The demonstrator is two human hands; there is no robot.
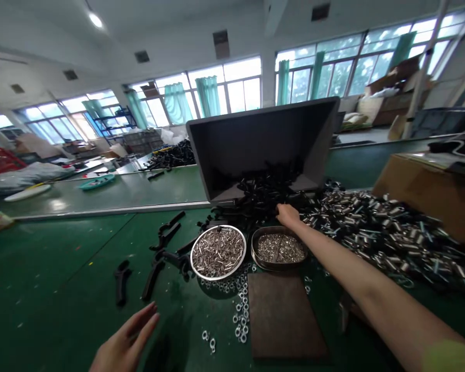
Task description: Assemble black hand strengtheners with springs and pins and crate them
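My left hand hovers over the green tabletop at the lower left, thumb and fingers apart, with nothing between them. Nearby lie loose black handle-like parts. My right hand reaches to the edge of a heap of black parts at the mouth of a grey bin. Its fingers are curled together; whatever they hold, if anything, is hidden. Just below that hand stands an oval tin of small metal pieces. A round dish of small metal pins sits to its left.
A dark flat plate lies in front of the tin, with loose nuts along its left side. The tilted grey bin stands behind. Metal cylinders are heaped on the right, beside a cardboard box.
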